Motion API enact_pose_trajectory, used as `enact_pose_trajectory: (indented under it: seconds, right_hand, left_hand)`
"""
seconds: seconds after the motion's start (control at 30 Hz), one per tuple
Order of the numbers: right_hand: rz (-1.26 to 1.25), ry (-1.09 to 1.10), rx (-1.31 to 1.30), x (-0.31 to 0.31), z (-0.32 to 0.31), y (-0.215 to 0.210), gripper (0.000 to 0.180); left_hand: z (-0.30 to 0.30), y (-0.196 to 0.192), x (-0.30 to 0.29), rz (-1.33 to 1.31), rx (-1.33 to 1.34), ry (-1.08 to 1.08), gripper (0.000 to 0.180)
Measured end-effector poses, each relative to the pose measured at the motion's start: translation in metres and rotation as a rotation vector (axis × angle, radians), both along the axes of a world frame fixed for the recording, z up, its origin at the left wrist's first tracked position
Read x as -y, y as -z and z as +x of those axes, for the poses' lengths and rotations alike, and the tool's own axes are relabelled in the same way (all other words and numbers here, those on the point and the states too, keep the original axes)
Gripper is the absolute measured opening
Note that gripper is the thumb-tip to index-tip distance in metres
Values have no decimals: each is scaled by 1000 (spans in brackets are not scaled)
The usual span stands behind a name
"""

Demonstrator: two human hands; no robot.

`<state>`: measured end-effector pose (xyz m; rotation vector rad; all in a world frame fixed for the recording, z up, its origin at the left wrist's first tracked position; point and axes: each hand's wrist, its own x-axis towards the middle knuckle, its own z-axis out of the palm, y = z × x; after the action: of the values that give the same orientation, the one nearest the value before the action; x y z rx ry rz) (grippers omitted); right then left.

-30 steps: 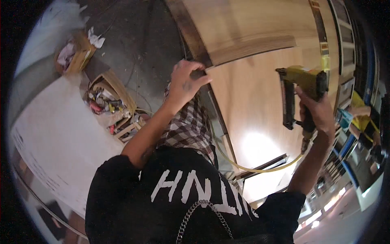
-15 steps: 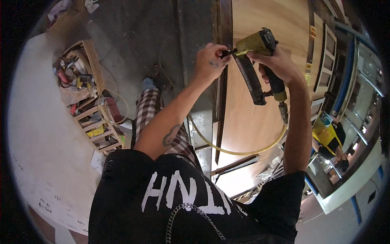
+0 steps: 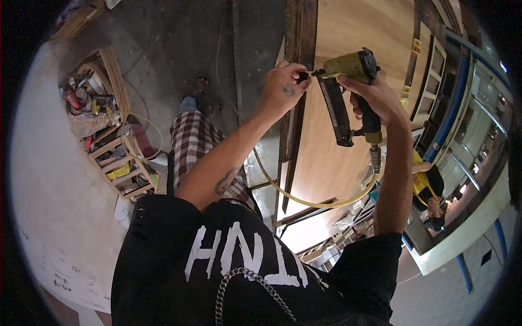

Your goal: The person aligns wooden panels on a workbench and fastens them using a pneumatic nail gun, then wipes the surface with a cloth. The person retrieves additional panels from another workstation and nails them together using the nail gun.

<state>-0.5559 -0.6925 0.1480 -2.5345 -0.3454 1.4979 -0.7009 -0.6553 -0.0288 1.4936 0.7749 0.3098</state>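
Directions are counted from the middle of the view, with twelve at the top. Just past twelve o'clock, the left hand (image 3: 283,86) has its fingers curled, thumb and forefinger almost meeting around a small dark spot; I cannot tell if this is a held piece or only shadow. At two o'clock, the right hand (image 3: 376,98) is wrapped firmly around the black grip of a worn, olive-yellow and black pneumatic nail gun (image 3: 348,65), whose nose points to nine o'clock, very close to the left fingertips. I judge that the step in hand is fine work at this nose; it calls for a steady right wrist and for left fingers kept out of the firing line. A thin, pale yellow rubber air hose (image 3: 321,205) curves at four o'clock. Behind the gun lies a smooth, light-brown wooden panel (image 3: 331,136) with dark edging. At eleven o'clock there is a dark grey floor (image 3: 185,49); at ten, a brown box full of mixed tools (image 3: 111,70). Farther, around three o'clock, a co-worker in yellow and black (image 3: 421,182) appears.
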Motion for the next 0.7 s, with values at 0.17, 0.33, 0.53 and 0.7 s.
enact_pose_trajectory:
  seconds: [0.17, 0.33, 0.53, 0.7]
  right_hand:
    - [-20, 13, 32, -1, -1, 0, 39]
    - [-1, 60, -8, -1, -1, 1, 37]
    - [7, 58, -4, -5, -5, 1, 33]
    - [123, -65, 14, 0, -20, 0, 30]
  left_hand:
    - [2, -2, -2, -44, 3, 5, 28]
    - [3, -2, -3, -27, -26, 34, 28]
    - [1, 0, -3, 0, 25, 37, 34]
    - [-10, -4, -4, 114, 52, 134, 45]
